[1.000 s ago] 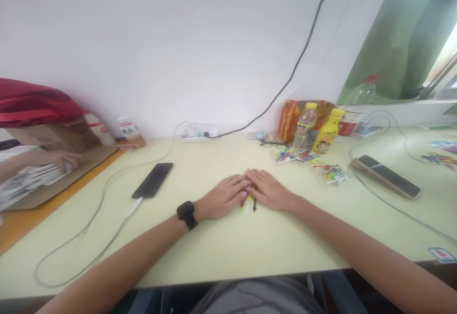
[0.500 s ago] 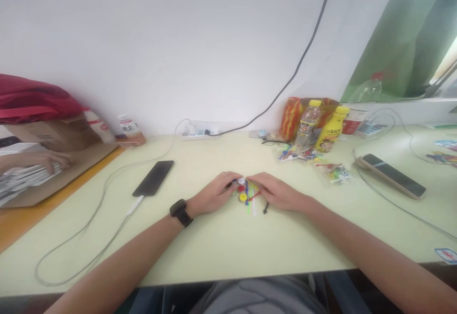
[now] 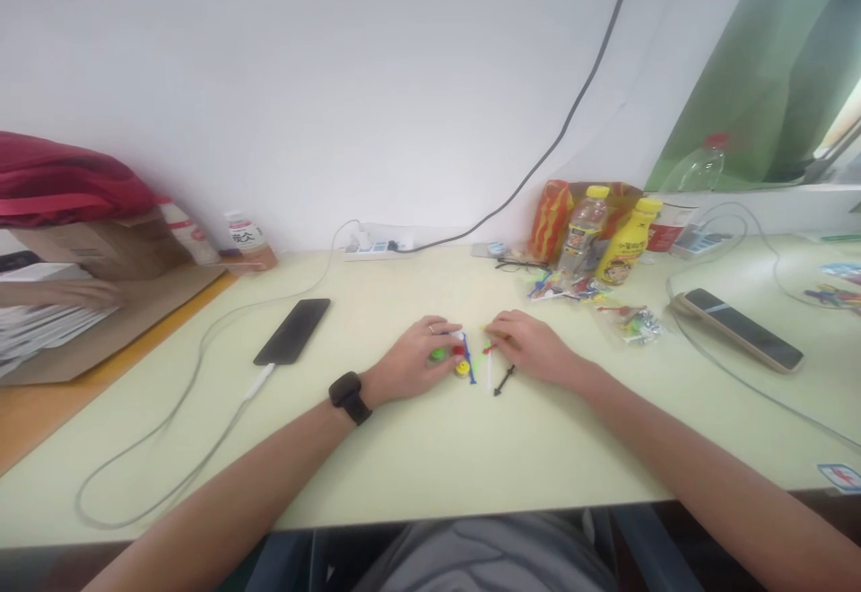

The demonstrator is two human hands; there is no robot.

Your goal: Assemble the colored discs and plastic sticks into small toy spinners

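On the table in front of me, my left hand (image 3: 425,354) is bent around a few small round plastic pieces. Among these are a yellow one (image 3: 462,368), a red one (image 3: 458,351) and a green one (image 3: 438,354). A blue plastic arrow (image 3: 470,361) lies beside its fingertips. My right hand (image 3: 528,345) has its fingers closed and lowered over several thin plastic arrows, with a red one (image 3: 490,349) at the fingertips. A white stick (image 3: 490,371) and a black arrow (image 3: 503,381) show below that hand; its fingers partly hide the others.
A phone (image 3: 292,332) on a charging cable lies to the left. Two bottles, one clear (image 3: 582,229) and one yellow (image 3: 627,244), stand at the back right near bagged coloured parts (image 3: 632,324). Another person's hand (image 3: 84,292) rests on stacked papers at far left.
My hands have moved apart, opening a gap between the round pieces on the left and the arrows on the right. The black arrow has turned slightly. The other person's hand has shifted left.
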